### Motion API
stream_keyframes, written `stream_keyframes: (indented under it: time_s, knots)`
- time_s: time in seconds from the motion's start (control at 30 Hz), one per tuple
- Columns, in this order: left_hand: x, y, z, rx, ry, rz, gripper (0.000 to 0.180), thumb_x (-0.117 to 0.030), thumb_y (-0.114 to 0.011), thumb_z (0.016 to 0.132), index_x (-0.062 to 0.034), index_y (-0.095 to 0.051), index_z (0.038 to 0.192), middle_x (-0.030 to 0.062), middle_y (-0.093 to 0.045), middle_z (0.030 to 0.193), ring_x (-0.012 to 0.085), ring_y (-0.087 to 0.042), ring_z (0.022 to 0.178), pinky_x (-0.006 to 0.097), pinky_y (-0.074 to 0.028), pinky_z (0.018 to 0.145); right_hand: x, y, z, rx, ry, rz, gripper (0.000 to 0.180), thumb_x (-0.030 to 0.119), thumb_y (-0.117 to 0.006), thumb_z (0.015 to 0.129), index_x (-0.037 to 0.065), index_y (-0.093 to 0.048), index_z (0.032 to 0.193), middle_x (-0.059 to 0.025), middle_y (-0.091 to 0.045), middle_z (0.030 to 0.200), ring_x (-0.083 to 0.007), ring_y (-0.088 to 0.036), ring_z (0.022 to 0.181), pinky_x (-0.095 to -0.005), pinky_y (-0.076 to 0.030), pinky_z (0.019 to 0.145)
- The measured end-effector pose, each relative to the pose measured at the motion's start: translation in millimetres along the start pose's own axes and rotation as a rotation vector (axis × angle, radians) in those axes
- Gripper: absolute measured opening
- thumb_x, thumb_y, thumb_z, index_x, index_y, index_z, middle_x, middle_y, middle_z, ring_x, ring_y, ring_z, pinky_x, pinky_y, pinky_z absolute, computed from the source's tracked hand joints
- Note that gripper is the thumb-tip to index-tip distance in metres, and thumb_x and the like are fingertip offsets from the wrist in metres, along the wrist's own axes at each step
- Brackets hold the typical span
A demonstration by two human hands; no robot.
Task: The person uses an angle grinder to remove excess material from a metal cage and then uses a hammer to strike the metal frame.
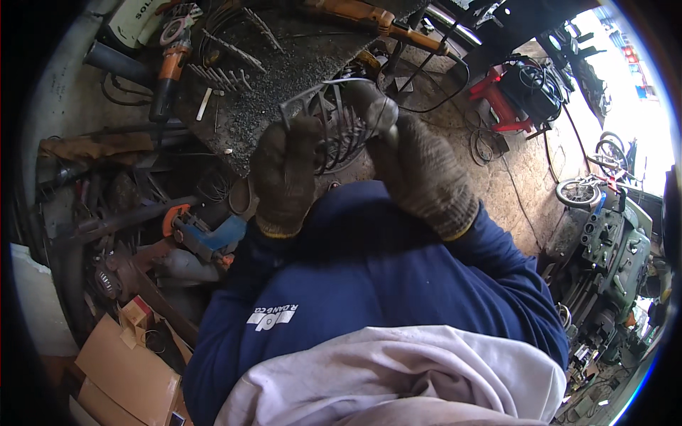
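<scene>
In front of my chest is a dark metal frame [302, 104] with several curved bars and a pale edge along its far side. My left hand [285, 174], in a dark knit glove, is closed around its left side. My right hand [428, 174], in a matching glove, is closed at the frame's right side, its fingertips pinching near the pale edge. A greyish rounded shape beside those fingertips is too blurred to name. The frame's lower part is partly hidden by the gloves.
A workbench [312, 53] strewn with dark grit holds an orange angle grinder [172, 67] and several metal rods [234, 50]. A blue power tool [213, 234] lies at left, above a cardboard box [128, 369]. At right stand a red-framed machine [501, 99], loose cables, a bicycle [579, 192] and a green machine [625, 259].
</scene>
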State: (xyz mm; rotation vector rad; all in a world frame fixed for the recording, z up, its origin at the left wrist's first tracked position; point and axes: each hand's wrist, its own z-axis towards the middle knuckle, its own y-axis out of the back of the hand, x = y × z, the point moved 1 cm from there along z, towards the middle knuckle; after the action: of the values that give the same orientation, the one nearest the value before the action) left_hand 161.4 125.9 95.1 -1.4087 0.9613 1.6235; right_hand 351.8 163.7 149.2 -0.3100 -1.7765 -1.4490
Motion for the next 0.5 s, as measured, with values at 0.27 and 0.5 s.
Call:
stream_keyframes:
  time_s: [0.27,0.5]
  knots:
    - [-11,22,0,0.044,0.012,-0.119,0.025,-0.027,-0.063,0.094,-0.0015,-0.065,0.093,0.0001,-0.060,0.069,0.0067,-0.053,0.056,0.025,-0.040,0.050,-44,-6,16,-0.188,-0.071,1.181,0.044,0.019,-0.055,0.097,0.006,-0.043,0.137,-0.0129,-0.056,0.130,-0.0215,-0.061,0.107,-0.0292,-0.052,0.078]
    - [3,37,-3,0.010,0.033,-0.258,0.027,-0.030,-0.064,0.088,-0.0031,-0.061,0.093,-0.0015,-0.052,0.065,0.0064,-0.046,0.050,0.023,-0.037,0.046,-67,-1,27,-0.296,0.156,0.950,0.044,0.018,-0.048,0.102,0.001,-0.038,0.141,-0.0145,-0.050,0.136,-0.0241,-0.054,0.120,-0.0358,-0.048,0.099]
